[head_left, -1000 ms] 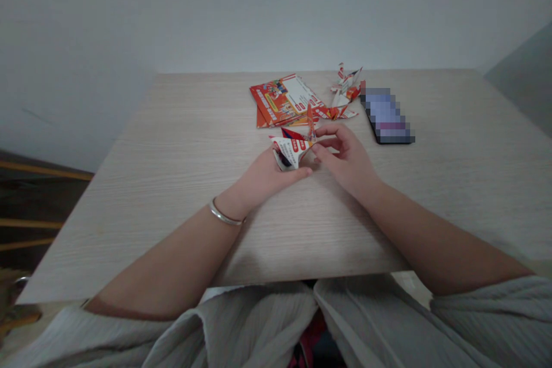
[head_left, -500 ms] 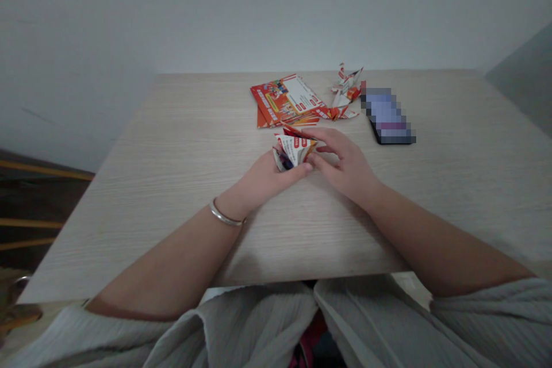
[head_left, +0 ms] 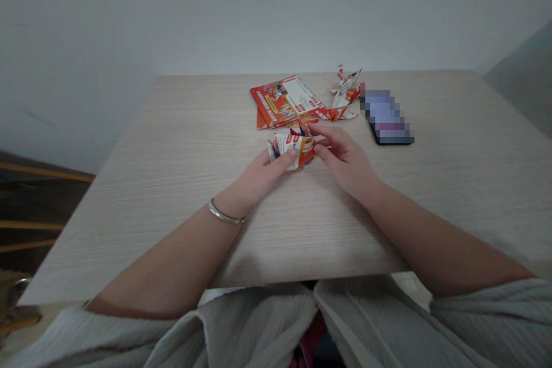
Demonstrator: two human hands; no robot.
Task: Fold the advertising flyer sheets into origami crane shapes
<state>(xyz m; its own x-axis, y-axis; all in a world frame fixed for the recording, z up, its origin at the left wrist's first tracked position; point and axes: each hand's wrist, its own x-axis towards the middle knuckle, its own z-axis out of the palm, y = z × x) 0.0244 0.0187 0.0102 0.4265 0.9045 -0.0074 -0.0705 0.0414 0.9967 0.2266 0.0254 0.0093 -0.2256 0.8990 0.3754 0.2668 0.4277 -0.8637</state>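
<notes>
Between my two hands is a folded paper (head_left: 282, 142) with red, white and orange print, held just above the table. My left hand (head_left: 263, 175) grips its left and lower side, the thumb lying across the front. At the right edge, the thumb and fingers of my right hand (head_left: 347, 161) pinch an orange part of the paper. The fingers behind the paper are partly hidden. Beyond it lies a stack of printed orange leaflets (head_left: 276, 100). Folded paper figures (head_left: 344, 98) in the same print rest against the stack's right side.
A phone (head_left: 386, 118) with a blurred screen lies right of the paper figures. The pale wooden table (head_left: 172, 155) meets a grey-white wall (head_left: 276, 11) at its far edge. Dark shelving with wooden bars (head_left: 38, 224) stands beyond the left edge.
The folded paper has turned and spread, now showing more of its orange side. My left thumb has shifted left onto its front, and the thumbs are farther apart.
</notes>
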